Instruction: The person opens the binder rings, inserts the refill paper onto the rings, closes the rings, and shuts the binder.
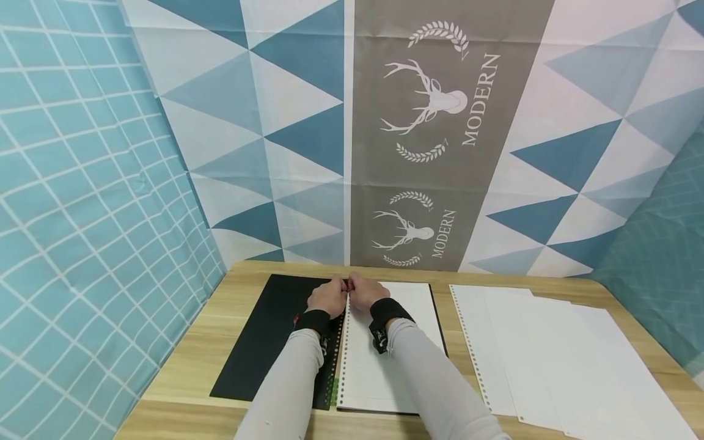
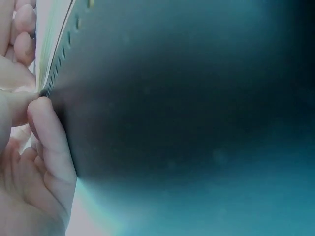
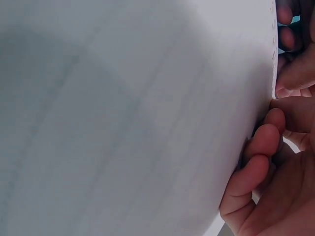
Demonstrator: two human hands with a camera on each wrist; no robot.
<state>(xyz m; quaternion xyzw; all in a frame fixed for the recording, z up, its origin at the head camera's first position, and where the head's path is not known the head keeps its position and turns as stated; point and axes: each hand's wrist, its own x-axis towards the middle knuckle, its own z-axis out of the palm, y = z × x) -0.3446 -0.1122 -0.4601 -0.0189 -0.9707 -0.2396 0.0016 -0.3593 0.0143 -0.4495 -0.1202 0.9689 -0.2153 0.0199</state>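
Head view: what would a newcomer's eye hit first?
Probably the big white deer-head prints beside the word MODERN on the grey band, upper middle. Next, the left hand and right hand, close together at the far end of the seam between the black cover and the white punched pages. Then the overlapping loose sheets at right on the wooden table.

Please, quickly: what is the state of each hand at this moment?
Left hand: closed, pinching the black cover near its far corner.
Right hand: closed, pinching the paper stack near its far corner.
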